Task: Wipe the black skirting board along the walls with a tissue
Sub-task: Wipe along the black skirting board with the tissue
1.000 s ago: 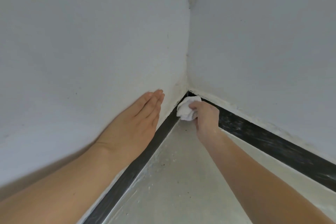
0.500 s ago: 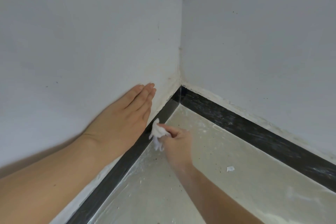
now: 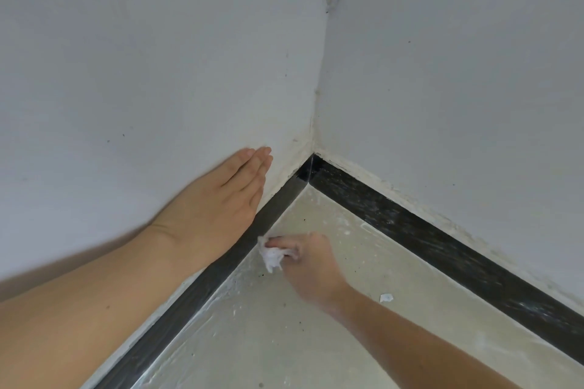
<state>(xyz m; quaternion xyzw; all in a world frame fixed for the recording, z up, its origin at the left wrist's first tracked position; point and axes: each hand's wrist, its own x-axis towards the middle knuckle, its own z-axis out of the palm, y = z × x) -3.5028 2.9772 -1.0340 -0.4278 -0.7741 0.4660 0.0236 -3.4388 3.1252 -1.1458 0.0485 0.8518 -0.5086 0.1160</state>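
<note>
A black skirting board [image 3: 426, 230] runs along the foot of both white walls and meets in the corner. My right hand [image 3: 311, 265] is closed on a crumpled white tissue [image 3: 272, 255], which sits at the lower edge of the left wall's board where it meets the floor. My left hand [image 3: 218, 202] lies flat, fingers together, on the left wall just above the board, holding nothing. The right wall's board shows whitish streaks.
The two white walls meet in a corner [image 3: 313, 148] straight ahead. The pale floor [image 3: 331, 341] has dark specks and white smears. A small torn scrap of tissue [image 3: 386, 297] lies on the floor to the right of my right forearm.
My right hand has drawn the tissue out of the corner and back along the left wall's board toward me. A scrap of tissue now lies on the floor. My left hand stays on the wall.
</note>
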